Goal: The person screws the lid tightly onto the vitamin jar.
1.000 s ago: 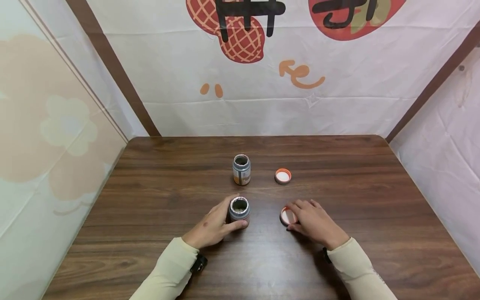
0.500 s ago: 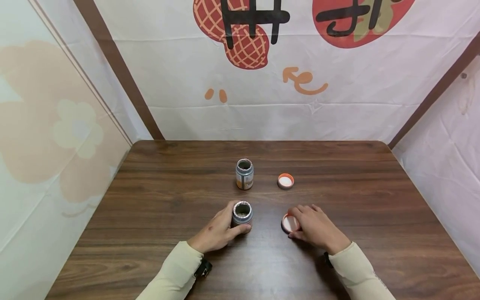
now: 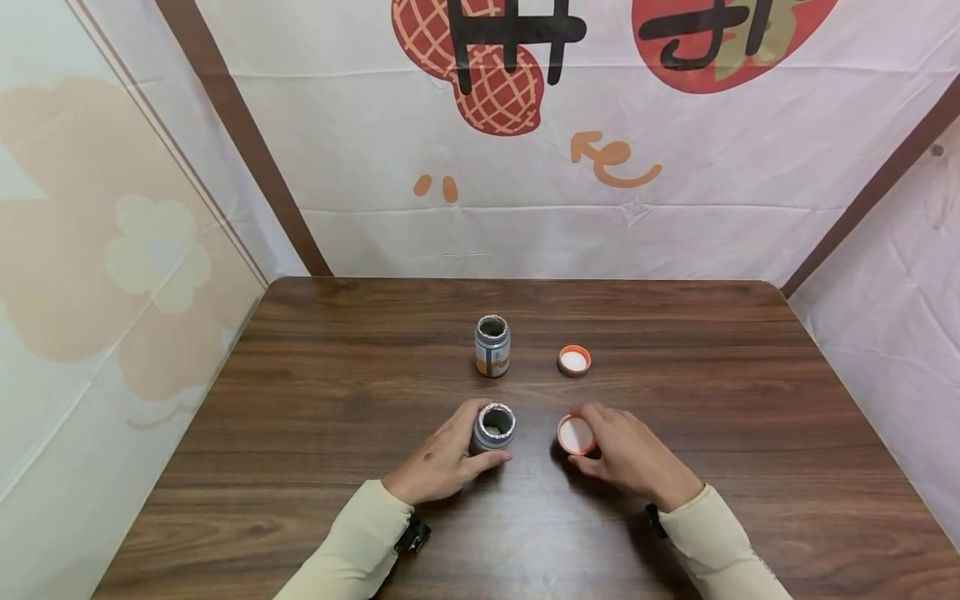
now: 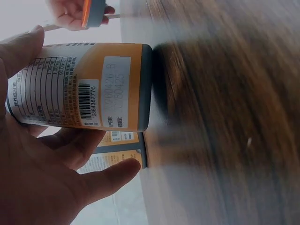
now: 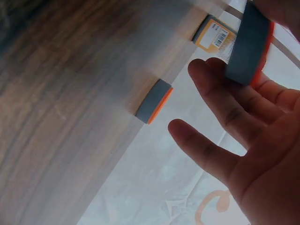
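Note:
My left hand (image 3: 442,460) grips an uncapped grey-and-orange bottle (image 3: 485,444), thumb in front and fingers behind. Its wide mouth has a ragged silver foil rim, and its barcode label shows in the left wrist view. To the right, my right hand (image 3: 633,454) pinches a grey screw cap (image 5: 248,47) with an orange inner edge, its white liner facing up. The right wrist view has this cap raised off the table. Farther back stand a second uncapped bottle (image 3: 492,354) and, right of it, a second cap (image 3: 574,360) lying liner up.
The dark wood-grain table (image 3: 337,375) carries both bottles and the second cap. A white printed cloth (image 3: 525,233) hangs along its far edge, with cloth walls at both sides. Each wrist wears a dark strap, such as the left strap (image 3: 412,534).
The cap between my right fingers has come up off the table and tipped slightly. My left hand and its bottle have shifted a little to the right. The back bottle and cap stay put.

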The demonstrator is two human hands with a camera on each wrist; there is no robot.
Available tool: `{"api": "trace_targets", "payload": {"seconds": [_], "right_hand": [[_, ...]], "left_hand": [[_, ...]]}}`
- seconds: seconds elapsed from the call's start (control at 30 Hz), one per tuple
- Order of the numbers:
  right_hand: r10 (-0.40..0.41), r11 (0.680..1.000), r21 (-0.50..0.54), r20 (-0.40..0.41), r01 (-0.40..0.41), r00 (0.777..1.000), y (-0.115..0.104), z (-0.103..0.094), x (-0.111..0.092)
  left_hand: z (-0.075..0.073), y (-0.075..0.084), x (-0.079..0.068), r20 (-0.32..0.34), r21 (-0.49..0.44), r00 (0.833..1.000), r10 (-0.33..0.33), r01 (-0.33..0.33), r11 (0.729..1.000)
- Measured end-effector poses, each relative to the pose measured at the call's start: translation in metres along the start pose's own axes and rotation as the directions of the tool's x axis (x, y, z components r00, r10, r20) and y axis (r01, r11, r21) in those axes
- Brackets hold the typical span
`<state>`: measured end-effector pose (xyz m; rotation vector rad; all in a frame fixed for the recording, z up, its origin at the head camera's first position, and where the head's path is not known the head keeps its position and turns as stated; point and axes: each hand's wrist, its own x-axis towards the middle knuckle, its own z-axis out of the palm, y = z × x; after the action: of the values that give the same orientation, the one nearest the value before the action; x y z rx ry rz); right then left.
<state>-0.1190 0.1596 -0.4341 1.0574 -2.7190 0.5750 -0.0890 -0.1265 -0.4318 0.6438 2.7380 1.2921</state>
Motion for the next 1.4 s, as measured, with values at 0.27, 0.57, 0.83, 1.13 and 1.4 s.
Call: {"api": "trace_targets", "payload": {"seconds": [0.27,0.57,0.83,1.13,1.4], "right_hand": [[-0.046,0.999,-0.007,-0.064,0.046,0.997,-0.007,-0.005,0.003],[-0.083,0.997,-0.002,-0.107,0.083,0.991,-0.022,-0.016,0.007],[-0.098,0.995,0.02,-0.103,0.101,0.99,-0.03,-0.023,0.009],[-0.141,0.989,0.038,-0.087,0.145,0.986,-0.034,-0.025,0.011],[-0.212,0.969,0.101,-0.119,0.224,0.97,-0.037,-0.023,0.013]], "left_hand": [[0.002,0.004,0.002,0.046,-0.008,0.999,-0.01,0.011,1.0],[0.006,0.01,0.003,0.089,0.025,0.996,0.007,-0.009,1.0],[0.009,0.014,0.004,0.097,0.069,0.995,0.013,-0.019,0.997],[0.012,0.018,0.004,0.105,0.159,0.994,0.019,-0.036,0.987],[0.016,0.019,0.004,0.082,0.24,0.992,0.096,-0.113,0.964]]}}
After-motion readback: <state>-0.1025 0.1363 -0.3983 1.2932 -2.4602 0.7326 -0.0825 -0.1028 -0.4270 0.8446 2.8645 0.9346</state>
